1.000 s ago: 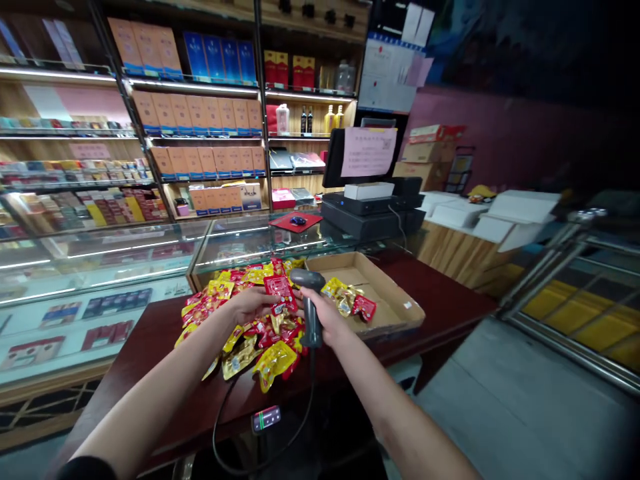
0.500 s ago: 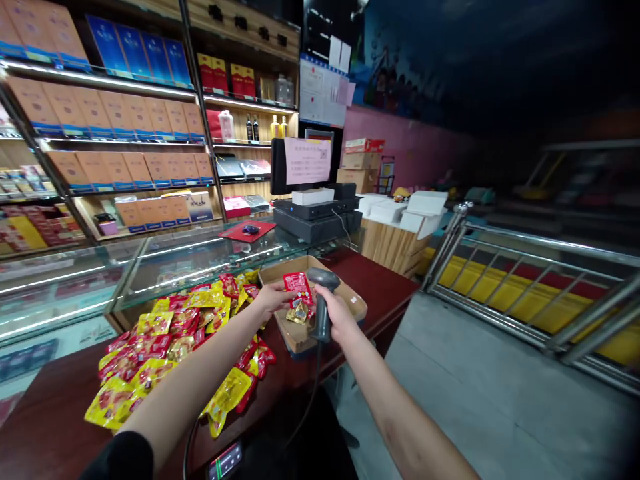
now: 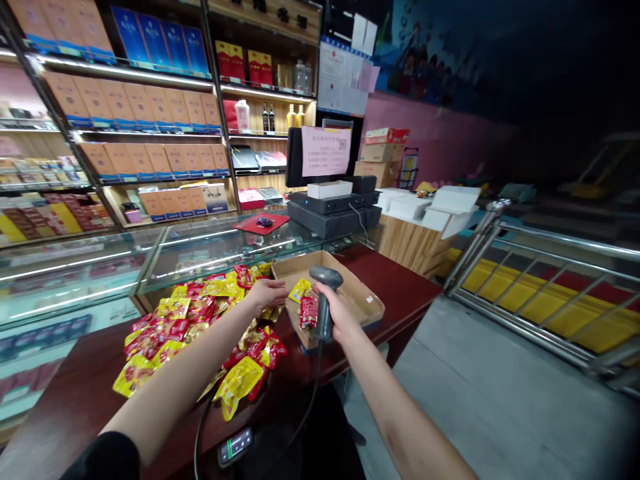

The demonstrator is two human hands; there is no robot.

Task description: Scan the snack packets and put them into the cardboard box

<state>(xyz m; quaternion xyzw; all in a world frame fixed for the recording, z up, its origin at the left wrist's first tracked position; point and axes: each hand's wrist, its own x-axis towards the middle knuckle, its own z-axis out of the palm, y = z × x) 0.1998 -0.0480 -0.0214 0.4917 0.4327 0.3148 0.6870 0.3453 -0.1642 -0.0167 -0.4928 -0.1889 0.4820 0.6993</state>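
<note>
Left hand (image 3: 269,295) outstretched, mid-frame, right hand (image 3: 341,316) wrapped around the scanner (image 3: 325,277), which I should hold clear of the carton (image 3: 357,290).

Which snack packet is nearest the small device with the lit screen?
The yellow packet at the pile's near end: its lower corner points toward the device; every other visible packet lies farther off.
</note>
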